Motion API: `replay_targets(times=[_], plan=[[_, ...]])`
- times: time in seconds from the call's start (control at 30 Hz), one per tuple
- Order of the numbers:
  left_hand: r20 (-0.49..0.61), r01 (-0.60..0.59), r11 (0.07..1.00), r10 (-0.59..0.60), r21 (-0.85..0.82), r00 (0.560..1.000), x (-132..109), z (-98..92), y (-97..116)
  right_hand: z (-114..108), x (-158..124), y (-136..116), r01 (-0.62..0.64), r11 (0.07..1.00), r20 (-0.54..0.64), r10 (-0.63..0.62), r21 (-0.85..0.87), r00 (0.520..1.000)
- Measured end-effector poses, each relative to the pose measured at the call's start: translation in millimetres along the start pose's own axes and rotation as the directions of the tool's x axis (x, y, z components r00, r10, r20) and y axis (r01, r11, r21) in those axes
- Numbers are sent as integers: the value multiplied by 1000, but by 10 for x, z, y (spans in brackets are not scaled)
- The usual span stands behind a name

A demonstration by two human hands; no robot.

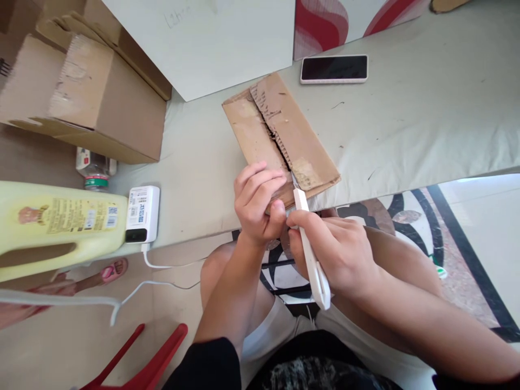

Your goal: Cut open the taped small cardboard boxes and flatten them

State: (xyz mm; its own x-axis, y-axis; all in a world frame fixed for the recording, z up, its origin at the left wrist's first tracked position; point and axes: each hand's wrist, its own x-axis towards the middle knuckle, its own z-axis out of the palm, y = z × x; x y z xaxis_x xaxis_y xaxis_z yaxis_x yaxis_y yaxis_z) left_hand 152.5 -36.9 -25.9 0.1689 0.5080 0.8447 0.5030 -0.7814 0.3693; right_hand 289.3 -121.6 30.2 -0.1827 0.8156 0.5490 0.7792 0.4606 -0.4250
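Observation:
A flat brown cardboard box (280, 130) lies at the near edge of the cloth-covered surface, a ragged slit running along its top between two flaps. My left hand (260, 203) is closed on its near-left corner, fingers over the top and thumb by the near edge. In my right hand (335, 246) is a white utility knife (311, 249), gripped along its handle. The blade tip touches the near end of the slit, close to my left fingers. What lies inside the box is hidden.
A phone (334, 69) lies beyond the box, beside a white panel (227, 43). On the left are open cartons (130, 108), a plastic bottle (96, 168), a yellow jug (89, 216) and a white power bank (143, 214) with a cable hanging over the edge.

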Motion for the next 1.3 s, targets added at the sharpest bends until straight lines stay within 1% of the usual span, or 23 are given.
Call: replay_targets(times=[0.1,0.2,0.3,0.37,0.43,0.53,0.63,0.8,0.87,0.93,1.07,1.1,1.17,1.27,1.3], plan=[[-7,16,999,-16,28,1000,-1,5,2,-49,-14,0,-3,1000,2,3,21,1000],[-14,31,998,-31,49,999,-5,8,-1,-155,-25,-3,1,999,0,-1,38,1000],[-43,15,1000,-15,4,999,4,2,1,-251,-19,11,13,996,-33,-10,85,999],[-50,17,1000,-18,-20,999,29,-17,13,-275,-12,43,9,995,-46,-4,103,999],[-12,32,999,-32,-20,999,67,-55,32,-265,-11,89,14,996,-70,-7,89,998],[104,43,999,-44,12,994,125,-138,54,-226,-28,152,4,998,-135,5,62,991],[199,33,998,-43,54,979,158,-216,51,-197,-44,180,-36,997,-139,46,75,989],[280,67,995,-85,72,956,172,-258,35,-172,-29,197,-9,993,-174,30,120,984],[275,51,997,-65,57,959,169,-244,25,-175,-24,210,-13,992,-163,34,128,986],[238,38,999,-45,34,970,159,-222,8,-188,-27,227,-21,990,-139,41,142,989],[159,17,1000,-15,-9,987,135,-180,-19,-226,-40,254,10,980,-193,29,198,981],[159,10,1000,-9,-6,987,131,-175,-21,-235,-36,254,16,979,-196,25,204,980],[170,1,1000,-3,12,985,126,-170,-19,-250,-22,248,0,979,-161,33,206,986],[185,-4,999,-3,38,983,120,-180,-22,-248,-30,267,26,964,-188,25,264,982],[190,-9,999,0,46,982,116,-184,-30,-239,-57,293,22,960,-181,31,281,983]])
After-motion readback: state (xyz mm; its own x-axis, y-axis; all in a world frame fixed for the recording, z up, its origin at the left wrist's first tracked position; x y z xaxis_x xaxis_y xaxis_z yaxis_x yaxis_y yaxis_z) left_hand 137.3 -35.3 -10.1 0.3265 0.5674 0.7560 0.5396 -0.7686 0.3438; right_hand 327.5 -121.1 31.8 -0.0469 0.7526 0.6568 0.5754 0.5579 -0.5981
